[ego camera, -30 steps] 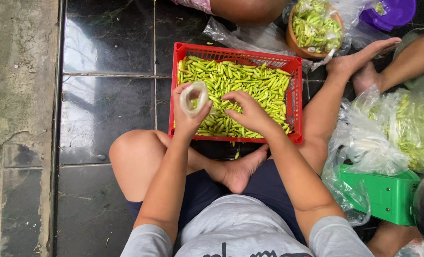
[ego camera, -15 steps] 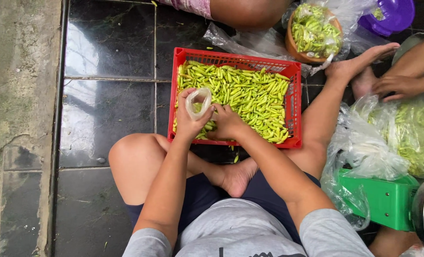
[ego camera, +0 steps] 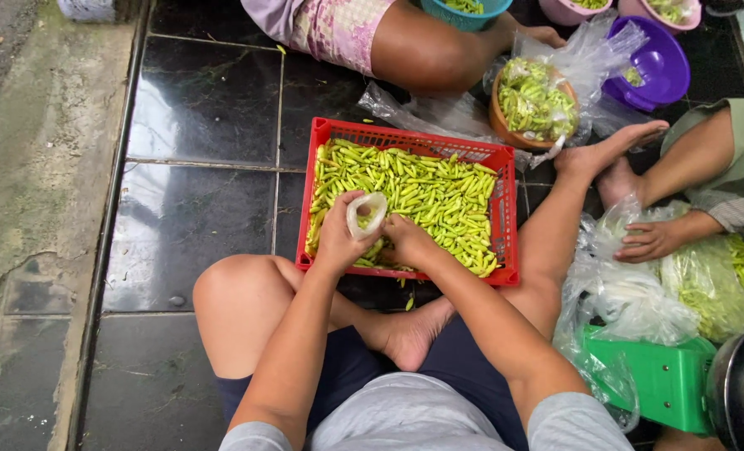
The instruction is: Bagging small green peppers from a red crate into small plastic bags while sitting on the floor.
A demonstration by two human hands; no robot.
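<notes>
A red plastic crate [ego camera: 317,209] full of green chili peppers [ego camera: 430,192] sits on the dark tiled floor in front of my crossed legs. My left hand [ego camera: 337,242] holds a small clear plastic bag [ego camera: 366,215] open-mouthed over the crate's near edge. Right beside the bag, my right hand [ego camera: 407,240] rests on the peppers, fingers curled around a few of them.
Another person's hand [ego camera: 652,240] rests on a clear bag of peppers [ego camera: 706,284] at the right. A brown bowl of peppers [ego camera: 532,104], a purple bowl [ego camera: 660,67], a green stool [ego camera: 664,380] and a metal pot [ego camera: 743,392] stand around. A second person sits beyond the crate.
My hands with the bag have come down from above the crate's middle to its near edge. The other person's hand at the right has settled on the bag of peppers.
</notes>
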